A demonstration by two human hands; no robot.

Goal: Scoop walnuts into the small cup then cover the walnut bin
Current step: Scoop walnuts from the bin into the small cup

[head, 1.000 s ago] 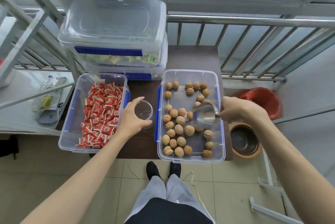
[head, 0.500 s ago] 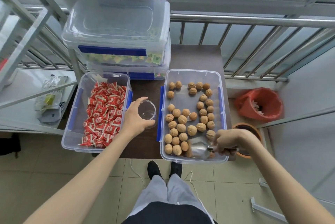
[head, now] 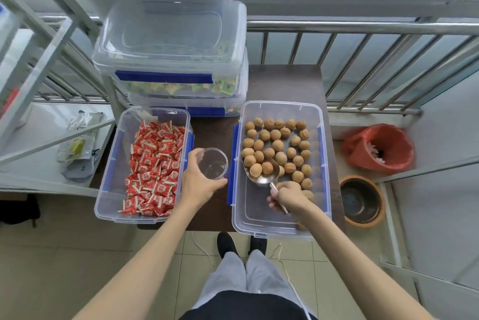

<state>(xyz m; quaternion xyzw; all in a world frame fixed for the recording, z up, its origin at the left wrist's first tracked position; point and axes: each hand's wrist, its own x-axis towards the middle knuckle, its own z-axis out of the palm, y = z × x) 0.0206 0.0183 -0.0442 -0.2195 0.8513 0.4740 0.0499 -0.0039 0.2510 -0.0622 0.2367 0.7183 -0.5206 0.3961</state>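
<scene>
The left hand [head: 201, 185] is wrapped around a small clear cup [head: 212, 163], with the fingers curled on its side, and the cup looks empty. It sits over the dark desk [head: 285, 83], between two clear bins. The right hand [head: 287, 196] is closed tight on the handle of a shiny metal scoop [head: 261, 170]. The scoop is inside the walnut bin [head: 281, 226], and two walnuts [head: 281, 146] lie in its bowl. The other walnuts are bunched in the far and middle part of the bin, and the near part is mostly bare. The bin has no lid on it. On the left is a bin of red candies [head: 153, 164], open too. Behind it are stacked bins with lids [head: 171, 42] on top. A red bucket [head: 381, 148] stands on the floor to the right
</scene>
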